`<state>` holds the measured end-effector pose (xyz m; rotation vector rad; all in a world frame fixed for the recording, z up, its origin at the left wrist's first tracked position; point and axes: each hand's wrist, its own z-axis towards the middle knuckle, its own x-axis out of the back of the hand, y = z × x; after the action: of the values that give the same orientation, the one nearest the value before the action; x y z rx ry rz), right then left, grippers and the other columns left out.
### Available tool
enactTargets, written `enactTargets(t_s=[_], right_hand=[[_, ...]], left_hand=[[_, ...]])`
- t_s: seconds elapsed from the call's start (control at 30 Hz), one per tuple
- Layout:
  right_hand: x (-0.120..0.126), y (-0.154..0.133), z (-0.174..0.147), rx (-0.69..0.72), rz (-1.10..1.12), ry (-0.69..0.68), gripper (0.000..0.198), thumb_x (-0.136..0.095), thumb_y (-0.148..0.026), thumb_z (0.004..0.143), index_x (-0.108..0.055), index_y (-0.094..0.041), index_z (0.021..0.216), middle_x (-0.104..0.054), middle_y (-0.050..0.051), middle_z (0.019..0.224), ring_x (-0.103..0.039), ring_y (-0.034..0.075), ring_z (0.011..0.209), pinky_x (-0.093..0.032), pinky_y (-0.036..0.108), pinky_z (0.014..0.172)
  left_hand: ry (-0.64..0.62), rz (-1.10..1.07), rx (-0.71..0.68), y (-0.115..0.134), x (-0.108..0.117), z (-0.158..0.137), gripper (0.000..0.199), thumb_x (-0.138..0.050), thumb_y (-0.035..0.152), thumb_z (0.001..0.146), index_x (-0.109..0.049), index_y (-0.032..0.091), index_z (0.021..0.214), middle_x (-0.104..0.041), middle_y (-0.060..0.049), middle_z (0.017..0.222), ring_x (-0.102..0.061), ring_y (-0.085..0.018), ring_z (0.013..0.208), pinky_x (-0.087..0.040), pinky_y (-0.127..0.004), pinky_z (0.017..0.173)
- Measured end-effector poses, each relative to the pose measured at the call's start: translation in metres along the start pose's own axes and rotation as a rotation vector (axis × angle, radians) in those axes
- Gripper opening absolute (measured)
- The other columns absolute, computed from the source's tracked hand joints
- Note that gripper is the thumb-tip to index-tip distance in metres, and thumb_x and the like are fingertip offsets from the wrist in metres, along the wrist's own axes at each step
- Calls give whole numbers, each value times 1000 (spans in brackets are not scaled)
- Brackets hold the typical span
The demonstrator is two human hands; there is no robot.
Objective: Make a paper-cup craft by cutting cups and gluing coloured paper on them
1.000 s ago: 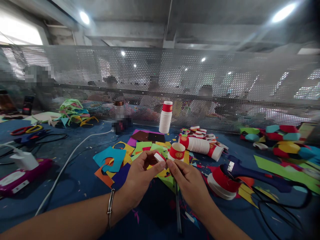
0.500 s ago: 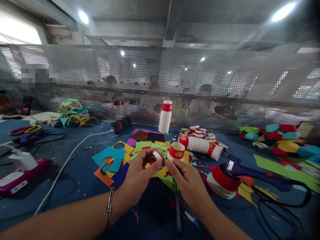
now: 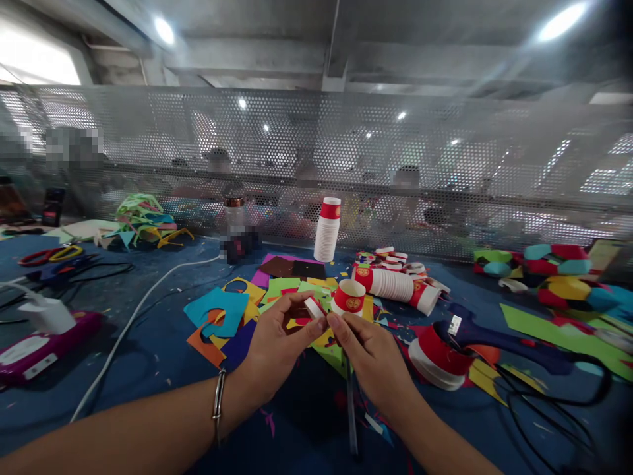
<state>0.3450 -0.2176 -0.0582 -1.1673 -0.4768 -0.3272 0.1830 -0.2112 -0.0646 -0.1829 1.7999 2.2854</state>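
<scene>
The left hand clamps a red-and-white piece; the closed right hand's grip is hidden. The cup's gold emblem is unreadable.

A blue tabletop fills the lower part of the frame, bearing scissors at the left edge, a purple box at lower left and overlapping sheets of cut paper (the blue one has a rounded opening) near the centre. Mid-frame, a stack of paper cups stands upright, with a second stack lying on its side to the lower right. A tilted red-and-white paper piece and a long green sheet lie toward the right.
</scene>
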Motion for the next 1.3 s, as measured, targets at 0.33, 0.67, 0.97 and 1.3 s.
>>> enactTargets(t_s=[0.33,0.67,0.97,1.3], right_hand=[[0,-2,0,22,0,8,49,-43,-61,98,-46,-21,69,-41,-3,65,-37,14,61,-29,28,59],[0,-1,0,1,-45,20,52,-40,-63,98,-44,-21,69,-41,-4,65,-37,13,62,-27,28,60],[0,0,0,29,-51,34,51,-40,-61,99,-40,-21,67,-38,-4,63,-34,13,60,-25,29,58],[-2,1,1,-1,-66,35,51,-40,-62,98,-42,-21,67,-39,-4,63,-36,14,61,-24,29,58]], left_hand=[[-12,-81,-28,-1,0,-1,41,-76,33,82,-62,22,118,-69,-7,112,-64,-21,105,-49,-36,97],[43,-85,-22,-3,1,0,41,-79,33,80,-57,22,113,-66,-5,107,-63,-17,100,-50,-32,92],[71,-24,-45,-4,-1,-1,37,-79,36,80,-58,21,107,-68,-6,105,-63,-18,97,-50,-34,90],[41,-20,-51,-8,-3,-3,34,-77,36,80,-56,22,102,-65,-3,98,-63,-19,94,-53,-37,88]])
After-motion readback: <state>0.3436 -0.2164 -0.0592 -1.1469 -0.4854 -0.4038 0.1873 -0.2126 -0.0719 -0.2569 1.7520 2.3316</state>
